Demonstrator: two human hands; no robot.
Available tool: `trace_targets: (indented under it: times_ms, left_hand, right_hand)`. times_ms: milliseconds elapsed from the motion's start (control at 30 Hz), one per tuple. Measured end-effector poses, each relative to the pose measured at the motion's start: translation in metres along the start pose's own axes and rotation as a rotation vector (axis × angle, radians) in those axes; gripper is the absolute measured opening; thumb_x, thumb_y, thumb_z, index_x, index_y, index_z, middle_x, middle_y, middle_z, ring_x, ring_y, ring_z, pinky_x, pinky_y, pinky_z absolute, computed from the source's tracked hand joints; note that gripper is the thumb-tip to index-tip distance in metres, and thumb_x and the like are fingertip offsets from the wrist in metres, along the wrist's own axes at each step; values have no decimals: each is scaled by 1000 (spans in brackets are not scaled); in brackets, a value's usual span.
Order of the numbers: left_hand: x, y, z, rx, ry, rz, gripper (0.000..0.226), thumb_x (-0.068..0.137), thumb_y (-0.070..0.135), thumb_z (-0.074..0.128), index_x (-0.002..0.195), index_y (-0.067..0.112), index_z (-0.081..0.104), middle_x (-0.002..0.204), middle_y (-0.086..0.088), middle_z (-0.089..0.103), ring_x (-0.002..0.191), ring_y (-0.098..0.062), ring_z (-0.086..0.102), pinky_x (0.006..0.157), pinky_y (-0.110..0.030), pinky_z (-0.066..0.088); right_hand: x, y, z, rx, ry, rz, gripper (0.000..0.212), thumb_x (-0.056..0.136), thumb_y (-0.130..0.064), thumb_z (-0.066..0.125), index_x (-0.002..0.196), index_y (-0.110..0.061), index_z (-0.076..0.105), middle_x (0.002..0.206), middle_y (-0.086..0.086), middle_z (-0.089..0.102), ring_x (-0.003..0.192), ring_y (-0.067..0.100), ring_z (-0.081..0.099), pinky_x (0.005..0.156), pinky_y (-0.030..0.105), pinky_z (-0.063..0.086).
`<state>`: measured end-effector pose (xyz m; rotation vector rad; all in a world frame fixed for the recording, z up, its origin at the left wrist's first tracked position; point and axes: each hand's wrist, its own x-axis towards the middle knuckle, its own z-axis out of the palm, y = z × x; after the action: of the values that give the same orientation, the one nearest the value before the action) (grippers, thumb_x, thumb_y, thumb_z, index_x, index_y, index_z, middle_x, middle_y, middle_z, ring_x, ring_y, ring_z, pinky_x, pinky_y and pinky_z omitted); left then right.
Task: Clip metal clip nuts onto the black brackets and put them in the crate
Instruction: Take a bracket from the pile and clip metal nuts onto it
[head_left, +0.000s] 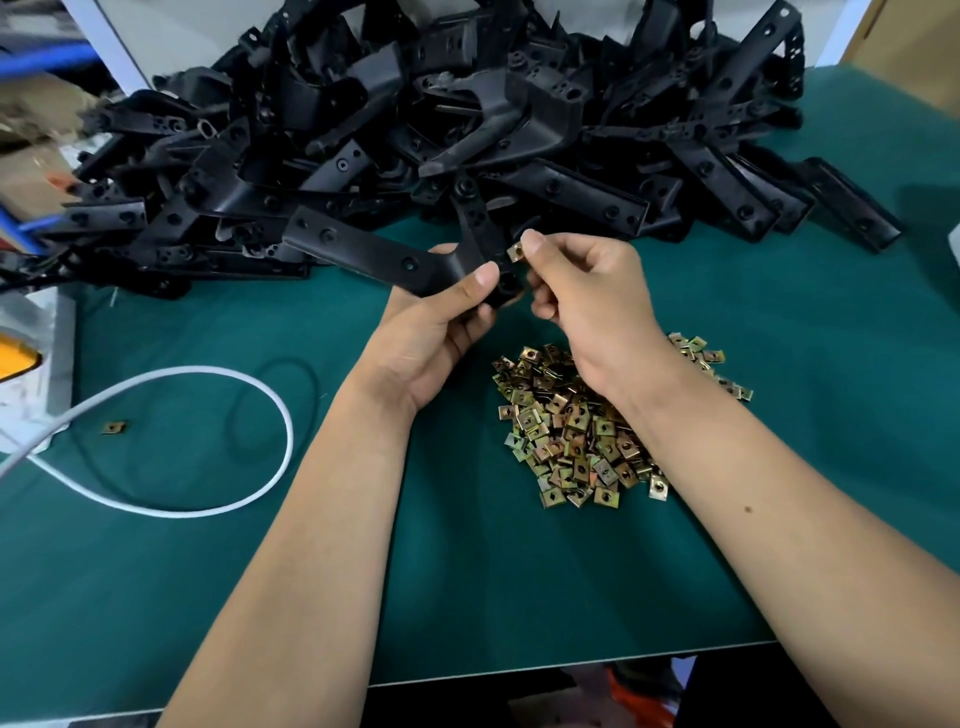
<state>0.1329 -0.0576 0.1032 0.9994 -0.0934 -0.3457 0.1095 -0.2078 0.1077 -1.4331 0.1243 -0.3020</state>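
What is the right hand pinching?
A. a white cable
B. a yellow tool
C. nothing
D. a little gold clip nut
D: the right hand pinches a small gold clip nut at the end of the black bracket that the left hand holds.

Brackets (363, 249) matt black plastic; clip nuts (571, 431) shiny yellowish metal; table mat (467, 571) smooth green.
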Motion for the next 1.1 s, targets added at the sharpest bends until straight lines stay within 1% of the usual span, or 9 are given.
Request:
trace_targets:
  times_ms: [133, 233, 300, 367, 433, 600, 833, 967, 1100]
  left_hand:
    - [0, 0, -1, -7, 16, 21, 19, 74, 11, 79, 88, 22, 71, 95, 0, 71, 98, -19, 64, 62, -17, 54]
    - [-1, -1, 0, -12, 14, 24, 18, 75, 10, 79, 84, 23, 72, 93, 1, 73, 93, -16, 68, 62, -18, 55]
    - [-1, -2, 1, -11, 8, 29, 17, 75, 10, 79, 80, 26, 75, 91, 3, 74, 87, -11, 70, 63, -18, 55]
    - [-1, -2, 3, -18, 17, 28, 19, 73, 11, 80, 84, 25, 72, 91, 3, 74, 87, -12, 70, 64, -18, 55]
    - [-1, -2, 3, -14, 21, 28, 20, 73, 12, 80, 87, 23, 71, 92, 3, 74, 88, -12, 70, 64, -18, 55]
    - [0, -3, 4, -23, 15, 27, 19, 72, 12, 79, 86, 23, 72, 92, 3, 74, 87, -10, 70, 64, -18, 55]
    - [-1, -1, 4, -19, 11, 9, 27, 78, 12, 77, 101, 16, 65, 90, 5, 73, 82, -6, 69, 65, -16, 54]
    - [-1, -2, 4, -5, 3, -5, 20, 74, 12, 79, 91, 18, 70, 87, 4, 73, 82, -7, 71, 64, -17, 55]
    - [1, -3, 4, 25, 11, -4, 16, 72, 13, 81, 83, 22, 74, 90, 3, 75, 88, -12, 73, 63, -17, 55]
  right_hand:
    - [-2, -1, 2, -27, -6, -1, 20, 99, -20, 69, 82, -10, 73, 63, -7, 59, 60, 6, 51, 53, 21, 43]
    - [-4, -1, 4, -15, 10, 6, 23, 99, -19, 69, 79, -9, 72, 61, -7, 57, 58, 7, 49, 52, 21, 41]
    - [-5, -1, 6, 54, 28, 53, 24, 99, -18, 69, 76, -12, 72, 61, -7, 56, 57, 7, 48, 51, 21, 41]
    - [-6, -2, 7, 155, 38, 103, 25, 100, -16, 69, 75, -12, 70, 60, -6, 56, 55, 6, 48, 50, 21, 41]
    - [-6, -2, 8, 184, 45, 114, 25, 100, -15, 68, 76, -10, 69, 60, -5, 56, 54, 5, 48, 49, 21, 40]
    - [-6, 0, 9, 161, 85, 109, 24, 100, -16, 68, 77, -9, 69, 62, -4, 54, 56, 7, 46, 50, 20, 40]
    - [-5, 0, 8, 80, 50, 85, 30, 100, -18, 68, 70, -14, 67, 60, -6, 48, 56, 8, 44, 50, 20, 39]
    - [-6, 2, 7, 16, 72, 99, 28, 100, -22, 69, 73, -15, 69, 55, -8, 48, 53, 6, 44, 50, 21, 41]
    - [-7, 5, 7, -20, 62, 71, 31, 100, -21, 67, 69, -17, 67, 50, -14, 44, 48, 3, 39, 55, 23, 36]
